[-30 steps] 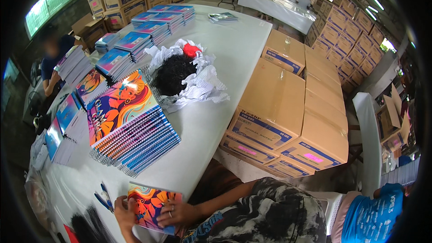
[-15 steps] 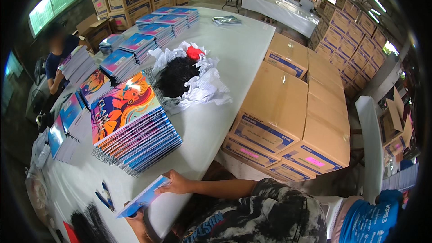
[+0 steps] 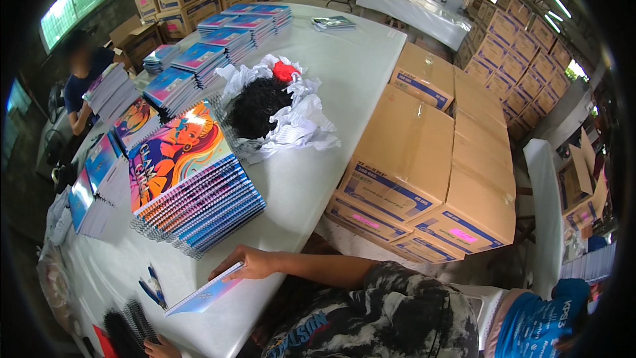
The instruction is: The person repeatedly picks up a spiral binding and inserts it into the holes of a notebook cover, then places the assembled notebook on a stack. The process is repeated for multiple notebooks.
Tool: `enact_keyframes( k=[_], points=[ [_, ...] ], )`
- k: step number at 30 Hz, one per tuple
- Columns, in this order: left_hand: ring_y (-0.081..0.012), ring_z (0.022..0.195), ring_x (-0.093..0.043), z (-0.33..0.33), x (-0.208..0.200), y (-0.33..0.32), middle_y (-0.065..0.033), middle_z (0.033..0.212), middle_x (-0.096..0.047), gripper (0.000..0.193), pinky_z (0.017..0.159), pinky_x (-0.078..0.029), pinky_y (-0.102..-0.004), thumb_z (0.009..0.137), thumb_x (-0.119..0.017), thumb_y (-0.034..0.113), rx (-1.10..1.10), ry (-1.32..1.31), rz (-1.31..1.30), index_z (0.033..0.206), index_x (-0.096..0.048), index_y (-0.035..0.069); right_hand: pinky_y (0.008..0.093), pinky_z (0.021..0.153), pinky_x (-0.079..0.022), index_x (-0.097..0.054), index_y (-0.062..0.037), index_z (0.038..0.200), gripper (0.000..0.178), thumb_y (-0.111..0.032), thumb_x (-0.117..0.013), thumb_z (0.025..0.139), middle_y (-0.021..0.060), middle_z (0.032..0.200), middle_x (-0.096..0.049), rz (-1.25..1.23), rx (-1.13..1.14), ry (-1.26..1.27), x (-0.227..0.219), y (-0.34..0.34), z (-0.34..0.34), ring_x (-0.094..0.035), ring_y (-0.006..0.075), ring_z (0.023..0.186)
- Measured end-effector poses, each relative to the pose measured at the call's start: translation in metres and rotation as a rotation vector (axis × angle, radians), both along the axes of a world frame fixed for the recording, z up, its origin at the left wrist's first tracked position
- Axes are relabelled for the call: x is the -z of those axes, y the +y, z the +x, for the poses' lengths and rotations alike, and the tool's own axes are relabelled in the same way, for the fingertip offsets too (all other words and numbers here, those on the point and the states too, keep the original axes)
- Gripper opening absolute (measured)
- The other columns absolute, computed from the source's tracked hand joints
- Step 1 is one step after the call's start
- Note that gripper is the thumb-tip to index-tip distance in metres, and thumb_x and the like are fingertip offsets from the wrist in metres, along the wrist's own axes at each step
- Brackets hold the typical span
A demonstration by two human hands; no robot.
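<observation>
My right hand [image 3: 245,262] grips the upper edge of a thin notebook [image 3: 204,294] with a blue and pink cover, tilted above the white table. My left hand [image 3: 163,347], partly cut off by the lower edge, has its fingers at the end of a bundle of black spiral binding coils [image 3: 134,321]; they look closed on a coil. Blue-handled pliers [image 3: 154,288] lie beside the notebook. Farther on stands a tall stack of spiral notebooks [image 3: 199,192], its top cover showing a colourful drawn figure.
Crumpled white paper [image 3: 301,126] holds a tangled black heap [image 3: 260,107] and a red piece [image 3: 285,71]. Notebook stacks [image 3: 199,57] line the table's far left, where another person [image 3: 86,86] sits. Taped cartons [image 3: 404,152] stand along the table's right side.
My left hand has let go of the notebook and moved down to the black coils. My right hand keeps the notebook, its grip now along the top edge.
</observation>
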State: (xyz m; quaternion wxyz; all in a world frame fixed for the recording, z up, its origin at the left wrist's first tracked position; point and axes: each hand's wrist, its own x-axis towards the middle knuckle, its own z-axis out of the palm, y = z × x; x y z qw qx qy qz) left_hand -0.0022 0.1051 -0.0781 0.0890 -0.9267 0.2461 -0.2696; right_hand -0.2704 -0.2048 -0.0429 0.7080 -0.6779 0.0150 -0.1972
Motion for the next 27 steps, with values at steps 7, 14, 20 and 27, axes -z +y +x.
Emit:
enact_keyframes(
  k=[7, 14, 20, 27],
  points=[
    [-0.0337, 0.101, -0.053, -0.017, -0.002, -0.004, -0.0156, 0.107, -0.057, 0.035, 0.085, -0.043, -0.0397, 0.085, -0.058, 0.028, -0.087, 0.417, -0.335, 0.106, -0.056, 0.0, 0.0285, 0.083, -0.047, -0.064, -0.0033, 0.108, 0.029, -0.01, -0.065, 0.08, 0.0096, 0.103, -0.066, 0.003, 0.065, 0.07, 0.012, -0.005, 0.001, -0.06, 0.013, 0.09],
    [-0.0314, 0.093, -0.057, 0.0, -0.013, 0.008, -0.0136, 0.098, -0.063, 0.027, 0.081, -0.044, -0.0372, 0.087, -0.057, 0.026, -0.03, 0.11, -0.547, 0.098, -0.064, 0.003, 0.0256, 0.08, -0.049, -0.064, 0.0001, 0.106, 0.024, -0.001, -0.062, 0.082, 0.0079, 0.101, -0.067, -0.043, 0.124, 0.02, 0.002, 0.006, 0.005, -0.06, 0.0115, 0.088],
    [-0.0209, 0.068, -0.057, -0.005, -0.038, -0.004, -0.01, 0.079, -0.06, 0.023, 0.066, -0.046, -0.0311, 0.084, -0.045, 0.008, 0.071, 0.341, -1.01, 0.103, -0.058, 0.001, 0.0216, 0.071, -0.047, -0.064, 0.0027, 0.103, 0.022, 0.001, -0.062, 0.081, 0.0064, 0.091, -0.067, -0.066, 0.203, 0.017, 0.002, 0.009, 0.009, -0.058, 0.0075, 0.077],
    [-0.0069, 0.061, -0.038, -0.051, -0.079, -0.059, 0.0, 0.069, -0.044, 0.024, 0.054, -0.033, -0.021, 0.082, -0.039, 0.005, 0.535, 1.08, -1.16, 0.099, -0.054, -0.002, 0.0227, 0.073, -0.047, -0.063, 0.0046, 0.103, 0.023, 0.0, -0.063, 0.081, 0.0062, 0.092, -0.066, -0.061, 0.211, -0.018, 0.004, 0.004, 0.01, -0.058, 0.0089, 0.08]
  ],
)
